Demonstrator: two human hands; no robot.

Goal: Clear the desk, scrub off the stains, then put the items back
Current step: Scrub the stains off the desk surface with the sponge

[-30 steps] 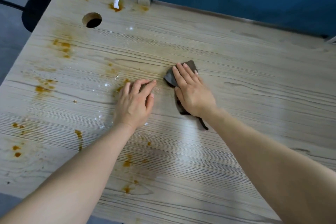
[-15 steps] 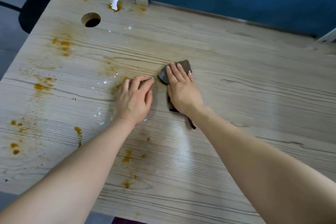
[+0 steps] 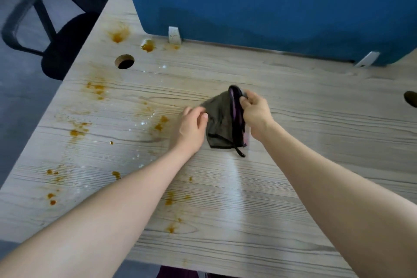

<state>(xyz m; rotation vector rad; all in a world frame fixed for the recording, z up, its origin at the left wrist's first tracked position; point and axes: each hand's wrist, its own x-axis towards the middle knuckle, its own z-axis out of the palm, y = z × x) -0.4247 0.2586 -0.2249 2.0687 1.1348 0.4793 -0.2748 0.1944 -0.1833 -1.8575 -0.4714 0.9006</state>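
A dark grey cloth [image 3: 217,117] with black edging and a pink underside hangs lifted at the middle of the light wood-grain desk [image 3: 304,142]. My right hand [image 3: 256,117] pinches its upper right edge and holds it up. My left hand [image 3: 190,128] touches the cloth's left edge with curled fingers; whether it grips the fabric is unclear. Orange-brown stains [image 3: 77,131] spot the left half of the desk, with more near the front [image 3: 170,201] and at the back left corner [image 3: 118,36]. Small wet droplets glint among them.
A blue partition [image 3: 270,7] on white brackets [image 3: 174,35] closes the desk's far side. Round cable holes sit at the back left [image 3: 124,61] and at the right edge [image 3: 411,98]. A black office chair [image 3: 61,47] stands left of the desk.
My right hand stopped pressing the cloth flat and lifted it by one edge. My left hand left the desk surface and moved onto the cloth. The head camera tilted up and back.
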